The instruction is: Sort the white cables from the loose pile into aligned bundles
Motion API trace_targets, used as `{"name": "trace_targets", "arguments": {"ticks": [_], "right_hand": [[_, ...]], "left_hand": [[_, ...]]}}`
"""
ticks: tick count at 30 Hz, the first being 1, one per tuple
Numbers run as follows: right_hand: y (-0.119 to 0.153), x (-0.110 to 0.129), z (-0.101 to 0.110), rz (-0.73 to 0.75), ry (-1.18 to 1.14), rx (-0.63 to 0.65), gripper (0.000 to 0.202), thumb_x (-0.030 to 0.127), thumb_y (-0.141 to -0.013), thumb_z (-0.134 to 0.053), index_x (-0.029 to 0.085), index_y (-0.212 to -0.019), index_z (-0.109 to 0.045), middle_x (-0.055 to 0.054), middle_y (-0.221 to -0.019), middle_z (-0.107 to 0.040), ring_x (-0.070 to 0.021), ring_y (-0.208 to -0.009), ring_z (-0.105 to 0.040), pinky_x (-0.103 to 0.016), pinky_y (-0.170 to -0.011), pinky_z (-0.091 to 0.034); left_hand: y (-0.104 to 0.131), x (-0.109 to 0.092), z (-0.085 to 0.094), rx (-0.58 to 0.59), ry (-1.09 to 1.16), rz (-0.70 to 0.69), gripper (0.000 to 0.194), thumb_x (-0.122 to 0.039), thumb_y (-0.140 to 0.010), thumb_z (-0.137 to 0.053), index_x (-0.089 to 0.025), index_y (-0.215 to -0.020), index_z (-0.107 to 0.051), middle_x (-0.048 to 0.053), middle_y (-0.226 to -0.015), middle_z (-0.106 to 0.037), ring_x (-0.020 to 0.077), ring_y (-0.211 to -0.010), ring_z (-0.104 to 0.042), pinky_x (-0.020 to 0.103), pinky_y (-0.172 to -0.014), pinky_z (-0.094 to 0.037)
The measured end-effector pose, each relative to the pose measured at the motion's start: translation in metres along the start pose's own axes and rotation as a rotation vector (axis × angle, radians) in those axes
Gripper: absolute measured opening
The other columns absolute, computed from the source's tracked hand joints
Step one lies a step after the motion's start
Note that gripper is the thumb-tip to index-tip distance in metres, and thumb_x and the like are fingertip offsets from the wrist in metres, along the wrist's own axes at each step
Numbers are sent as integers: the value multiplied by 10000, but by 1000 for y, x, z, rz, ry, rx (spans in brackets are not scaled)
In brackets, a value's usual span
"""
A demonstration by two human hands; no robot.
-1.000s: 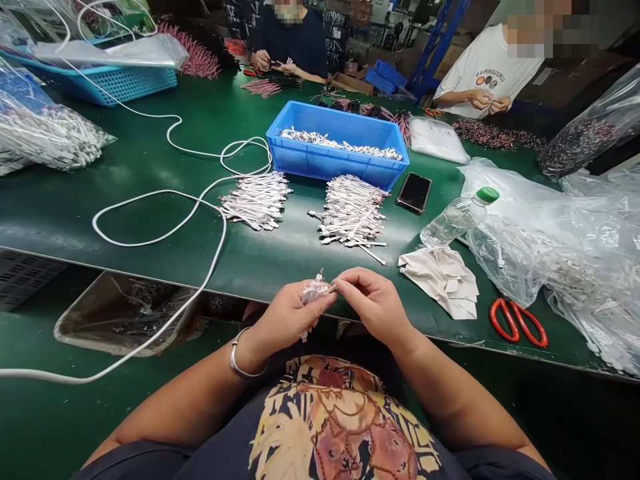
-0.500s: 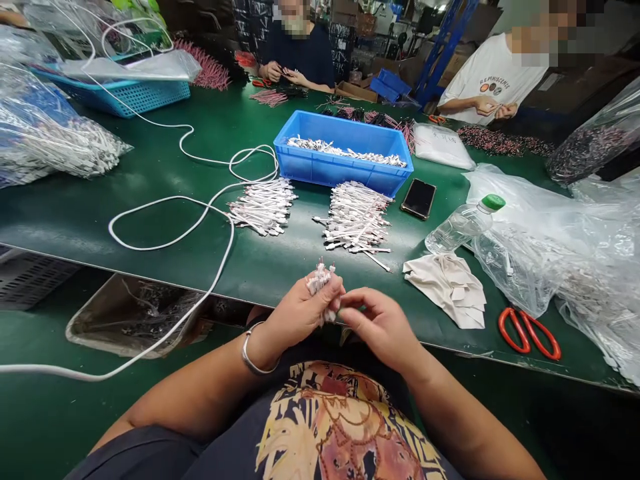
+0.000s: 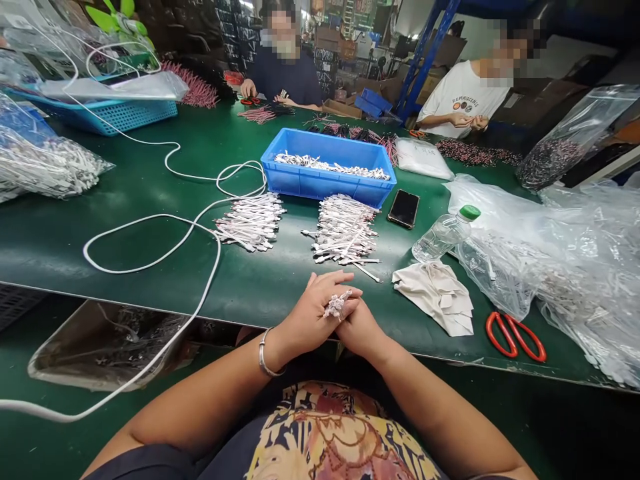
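Connector pieces (image 3: 338,305) are sitting bunched in the left hand (image 3: 313,320), ends outward for picking, while the right hand (image 3: 361,328) is pinching them at the bench (image 3: 150,280) edge

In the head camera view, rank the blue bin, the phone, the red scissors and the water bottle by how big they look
1. blue bin, by far the largest.
2. water bottle.
3. red scissors, close to the bottle; being nearer the camera makes that pair unsure.
4. phone, smallest.

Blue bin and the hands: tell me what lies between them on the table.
In the head view, a pile of white connector pieces lies between the blue bin and the hands, on the green table.
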State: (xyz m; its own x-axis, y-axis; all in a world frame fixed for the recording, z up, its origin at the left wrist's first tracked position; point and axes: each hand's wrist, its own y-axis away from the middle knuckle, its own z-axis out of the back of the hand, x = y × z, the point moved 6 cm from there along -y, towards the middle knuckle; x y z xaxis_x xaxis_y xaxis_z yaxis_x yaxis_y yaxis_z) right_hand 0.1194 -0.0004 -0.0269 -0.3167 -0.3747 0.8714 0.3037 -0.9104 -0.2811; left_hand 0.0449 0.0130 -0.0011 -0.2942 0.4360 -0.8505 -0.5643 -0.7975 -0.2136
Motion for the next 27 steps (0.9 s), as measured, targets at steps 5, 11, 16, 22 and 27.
{"name": "trace_targets", "arguments": {"ticks": [5, 11, 16, 22, 27], "right_hand": [[-1, 11, -1, 58, -17, 114, 352, 157, -770, -542, 200, -1118, -564, -80, -1156, -601, -222, -1071, -560, -372, -894, -487], [2, 10, -6, -47, -116, 186, 156, 243, -861, -492, 215, -957, -612, -32, -898, -654, -166, -812, -630, -310, -714, -552], [9, 8, -12, -89, -145, 244, 270, 329, -917, -428, 203, -768, -615, -17, -727, -638, -129, -646, -616, -248, -573, -542], [4, 16, -9, 21, -41, 212, 238, 327, -910, -426, 217, -959, -631, -35, -879, -670, -168, -816, -639, -288, -679, -552], [-1, 19, -7, 56, 179, 118, 289, 379, -854, -529, 243, -1100, -600, -52, -1033, -645, -217, -1025, -581, -374, -853, -509]], "left_hand": [[-2, -12, 9, 112, 41, -126, 271, -281, -884, -446, -274, -1064, -648, 37, -1148, -646, 193, -1107, -549, 476, -1115, -71], [-6, -16, 17, 273, 362, 33, 263, -326, -845, -525, -217, -1029, -677, 73, -1076, -676, 211, -1018, -604, 389, -970, -398], [-2, -13, 16, 309, 684, 253, 357, -343, -805, -586, -202, -1133, -599, 107, -1073, -674, 218, -965, -631, 325, -791, -506], [-1, -30, 23, 291, 516, 65, 278, -315, -873, -475, -195, -1044, -658, 94, -1047, -679, 204, -959, -623, 345, -868, -472], [0, -39, 24, 245, 219, -202, 289, -260, -890, -438, -229, -1087, -647, 61, -1071, -679, 187, -1008, -604, 396, -1052, -293]]}}
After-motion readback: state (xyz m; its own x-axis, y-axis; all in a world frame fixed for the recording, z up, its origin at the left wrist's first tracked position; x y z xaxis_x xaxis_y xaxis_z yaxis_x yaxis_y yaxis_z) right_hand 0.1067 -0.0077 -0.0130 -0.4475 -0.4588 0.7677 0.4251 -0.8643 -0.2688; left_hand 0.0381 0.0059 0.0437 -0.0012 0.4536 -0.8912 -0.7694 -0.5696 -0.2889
